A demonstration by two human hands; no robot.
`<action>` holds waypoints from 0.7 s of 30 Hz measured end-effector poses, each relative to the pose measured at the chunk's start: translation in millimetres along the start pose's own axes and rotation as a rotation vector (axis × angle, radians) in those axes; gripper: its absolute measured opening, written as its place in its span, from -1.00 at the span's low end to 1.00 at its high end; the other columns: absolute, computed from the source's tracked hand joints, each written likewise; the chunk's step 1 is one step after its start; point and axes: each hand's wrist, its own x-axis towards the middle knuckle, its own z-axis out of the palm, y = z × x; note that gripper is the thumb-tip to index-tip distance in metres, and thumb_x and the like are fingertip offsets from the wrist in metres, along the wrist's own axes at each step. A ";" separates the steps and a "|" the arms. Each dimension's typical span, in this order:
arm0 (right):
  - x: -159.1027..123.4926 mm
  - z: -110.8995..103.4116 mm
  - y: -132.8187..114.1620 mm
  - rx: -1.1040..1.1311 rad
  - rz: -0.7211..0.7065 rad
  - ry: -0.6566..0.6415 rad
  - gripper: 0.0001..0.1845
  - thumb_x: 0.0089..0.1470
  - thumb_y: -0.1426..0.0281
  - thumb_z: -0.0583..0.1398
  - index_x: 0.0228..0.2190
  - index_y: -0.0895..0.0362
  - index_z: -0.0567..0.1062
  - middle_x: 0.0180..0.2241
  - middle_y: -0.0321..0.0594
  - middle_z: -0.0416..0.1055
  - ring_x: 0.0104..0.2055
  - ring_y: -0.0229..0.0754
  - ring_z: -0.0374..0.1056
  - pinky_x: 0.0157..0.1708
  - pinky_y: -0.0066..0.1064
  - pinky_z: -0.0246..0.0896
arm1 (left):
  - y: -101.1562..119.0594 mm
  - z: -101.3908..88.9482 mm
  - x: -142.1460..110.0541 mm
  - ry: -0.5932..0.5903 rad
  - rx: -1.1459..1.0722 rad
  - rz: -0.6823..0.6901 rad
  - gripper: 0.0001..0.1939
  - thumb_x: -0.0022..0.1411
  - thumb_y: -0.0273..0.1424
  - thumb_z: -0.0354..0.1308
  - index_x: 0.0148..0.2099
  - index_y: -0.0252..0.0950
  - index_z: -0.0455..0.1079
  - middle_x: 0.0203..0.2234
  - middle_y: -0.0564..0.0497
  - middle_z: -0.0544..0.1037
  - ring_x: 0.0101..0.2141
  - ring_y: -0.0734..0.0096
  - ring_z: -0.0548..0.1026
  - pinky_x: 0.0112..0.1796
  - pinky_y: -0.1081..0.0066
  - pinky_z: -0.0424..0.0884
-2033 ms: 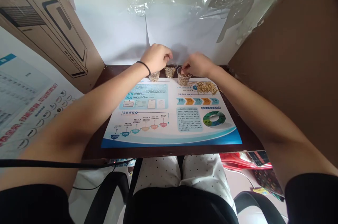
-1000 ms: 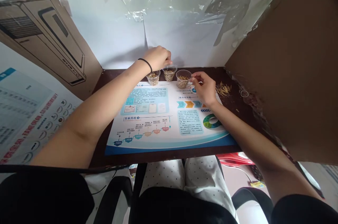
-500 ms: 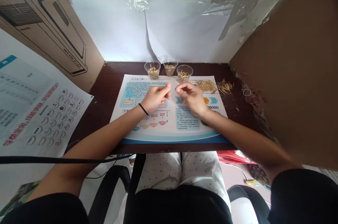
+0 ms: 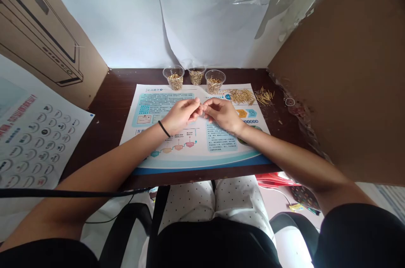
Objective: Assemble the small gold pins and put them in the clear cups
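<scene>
My left hand (image 4: 182, 115) and my right hand (image 4: 221, 114) meet over the middle of a printed blue and white poster (image 4: 164, 105) on a dark desk. Both pinch a tiny metal piece (image 4: 201, 105) between their fingertips, too small to name. A black band circles my left wrist. Behind the hands stand three clear plastic cups of small brass parts: the left cup (image 4: 173, 77), the middle cup (image 4: 196, 75) and the right cup (image 4: 214, 81). To their right lie a pile of brass pins (image 4: 241, 96) and a looser scatter of pins (image 4: 265, 96).
A cardboard panel (image 4: 341, 70) walls the right side and a printed carton (image 4: 41, 44) leans at the left. A sheet of round symbols (image 4: 34, 133) lies left. A black cable (image 4: 63, 194) runs along the desk's front edge (image 4: 202, 177). Chair arms and my lap are below.
Both hands drew back from the cups to the middle of the poster and came together, fingertips now touching around a small piece.
</scene>
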 end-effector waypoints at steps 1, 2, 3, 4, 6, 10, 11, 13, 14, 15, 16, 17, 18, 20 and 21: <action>-0.8 -0.7 0.0 -0.043 -0.017 -0.033 -0.72 0.08 0.18 0.26 -0.40 0.15 0.44 -0.52 -0.31 0.39 -0.55 -0.35 0.25 -0.55 -0.43 0.20 | 0.3 0.3 -0.4 0.004 0.022 -0.004 -0.60 0.42 -0.39 -0.04 -0.49 -0.41 0.32 -0.60 0.07 0.28 -0.64 0.70 0.17 -0.63 0.60 0.05; -1.7 -1.5 -0.1 -0.077 -0.033 -0.065 -0.72 0.11 0.17 0.23 -0.40 0.14 0.42 -0.55 -0.33 0.36 -0.57 -0.36 0.24 -0.56 -0.43 0.19 | 0.5 0.6 -0.6 0.014 0.039 -0.005 -0.57 0.42 -0.36 -0.03 -0.51 -0.40 0.30 -0.61 0.08 0.26 -0.66 0.71 0.15 -0.63 0.59 0.03; -2.5 -2.2 -0.4 -0.109 -0.048 -0.094 -0.72 0.15 0.17 0.20 -0.39 0.13 0.39 -0.57 -0.35 0.34 -0.58 -0.36 0.23 -0.56 -0.43 0.18 | 0.3 0.9 -0.7 0.027 0.052 -0.001 -0.55 0.41 -0.33 -0.02 -0.54 -0.40 0.27 -0.63 0.09 0.26 -0.67 0.71 0.13 -0.64 0.58 0.02; -3.2 -2.8 -0.7 -0.138 -0.062 -0.117 -0.72 0.18 0.16 0.17 -0.39 0.13 0.37 -0.59 -0.36 0.32 -0.59 -0.37 0.22 -0.56 -0.44 0.17 | -0.1 1.0 -0.7 0.041 0.063 0.006 -0.53 0.40 -0.29 0.00 -0.56 -0.39 0.25 -0.64 0.09 0.25 -0.68 0.71 0.12 -0.64 0.58 0.02; -4.2 -3.6 -1.3 -0.185 -0.088 -0.149 -0.69 0.22 0.14 0.12 -0.41 0.11 0.34 -0.61 -0.38 0.31 -0.59 -0.37 0.21 -0.54 -0.44 0.15 | -1.1 0.6 -0.3 0.058 0.080 0.026 -0.50 0.37 -0.25 0.05 -0.59 -0.38 0.20 -0.65 0.10 0.24 -0.68 0.72 0.11 -0.64 0.56 0.02; -5.0 -3.4 -2.3 -0.183 -0.103 -0.174 -0.61 0.22 0.08 0.09 -0.47 0.10 0.30 -0.67 -0.41 0.26 -0.62 -0.37 0.19 -0.57 -0.46 0.10 | -1.4 -1.7 0.0 0.024 0.071 0.037 -0.50 0.34 -0.17 0.08 -0.58 -0.36 0.18 -0.66 0.12 0.22 -0.68 0.70 0.11 -0.64 0.54 0.01; -5.1 -3.3 -2.6 -0.177 -0.097 -0.176 -0.60 0.22 0.06 0.08 -0.48 0.10 0.31 -0.69 -0.42 0.24 -0.63 -0.38 0.17 -0.59 -0.46 0.08 | -1.1 -2.5 -0.1 0.006 0.063 0.032 -0.49 0.33 -0.14 0.07 -0.57 -0.34 0.17 -0.67 0.12 0.21 -0.69 0.69 0.10 -0.64 0.54 0.00; -5.3 -3.4 -3.2 -0.169 -0.086 -0.175 -0.57 0.20 0.04 0.08 -0.51 0.10 0.31 -0.72 -0.43 0.21 -0.66 -0.38 0.13 -0.62 -0.47 0.04 | -0.8 -4.0 -0.7 -0.033 0.066 0.029 -0.47 0.31 -0.09 0.08 -0.57 -0.33 0.13 -0.68 0.14 0.17 -0.69 0.67 0.09 -0.63 0.53 0.00; -5.4 -3.6 -3.5 -0.166 -0.084 -0.175 -0.56 0.20 0.03 0.09 -0.52 0.10 0.32 -0.72 -0.43 0.20 -0.67 -0.39 0.12 -0.63 -0.47 0.03 | -0.9 -4.7 -0.9 -0.047 0.075 0.035 -0.46 0.29 -0.07 0.10 -0.58 -0.32 0.11 -0.69 0.14 0.16 -0.69 0.66 0.08 -0.63 0.53 0.00; -5.5 -3.9 -3.8 -0.163 -0.085 -0.175 -0.55 0.19 0.03 0.09 -0.53 0.11 0.32 -0.73 -0.44 0.19 -0.68 -0.39 0.11 -0.63 -0.47 0.02 | -1.2 -5.3 -1.1 -0.057 0.085 0.043 -0.45 0.27 -0.06 0.11 -0.59 -0.32 0.10 -0.70 0.14 0.14 -0.69 0.66 0.07 -0.63 0.53 -0.01; -5.4 -4.2 -4.1 -0.160 -0.088 -0.176 -0.55 0.19 0.04 0.10 -0.54 0.11 0.32 -0.73 -0.44 0.19 -0.68 -0.39 0.11 -0.63 -0.47 0.02 | -1.7 -5.9 -1.2 -0.062 0.092 0.051 -0.44 0.26 -0.05 0.13 -0.60 -0.32 0.09 -0.71 0.14 0.14 -0.69 0.66 0.07 -0.63 0.52 -0.01; -5.3 -4.5 -4.4 -0.158 -0.091 -0.176 -0.56 0.19 0.05 0.10 -0.54 0.11 0.33 -0.73 -0.44 0.19 -0.68 -0.39 0.11 -0.62 -0.47 0.03 | -2.1 -6.3 -1.1 -0.064 0.094 0.058 -0.43 0.25 -0.05 0.14 -0.60 -0.33 0.08 -0.71 0.14 0.14 -0.69 0.66 0.07 -0.63 0.53 -0.01; -5.1 -4.8 -4.5 -0.154 -0.094 -0.173 -0.58 0.19 0.07 0.11 -0.53 0.11 0.34 -0.73 -0.44 0.20 -0.68 -0.39 0.12 -0.62 -0.47 0.04 | -2.3 -6.5 -0.9 -0.063 0.091 0.060 -0.43 0.26 -0.06 0.13 -0.60 -0.33 0.09 -0.71 0.14 0.14 -0.69 0.67 0.07 -0.63 0.53 -0.02; -4.2 -5.3 -4.2 -0.137 -0.095 -0.157 -0.61 0.20 0.10 0.11 -0.51 0.12 0.34 -0.72 -0.45 0.20 -0.67 -0.39 0.13 -0.60 -0.47 0.05 | -2.0 -6.6 -0.2 -0.065 0.070 0.040 -0.45 0.31 -0.10 0.09 -0.59 -0.34 0.10 -0.69 0.13 0.16 -0.69 0.67 0.08 -0.62 0.54 -0.01; -3.6 -5.4 -3.8 -0.123 -0.090 -0.146 -0.63 0.20 0.11 0.12 -0.50 0.12 0.34 -0.72 -0.45 0.21 -0.66 -0.39 0.13 -0.59 -0.47 0.06 | -1.5 -6.4 0.2 -0.067 0.055 0.022 -0.47 0.34 -0.13 0.06 -0.58 -0.34 0.11 -0.68 0.13 0.16 -0.69 0.68 0.08 -0.62 0.55 0.00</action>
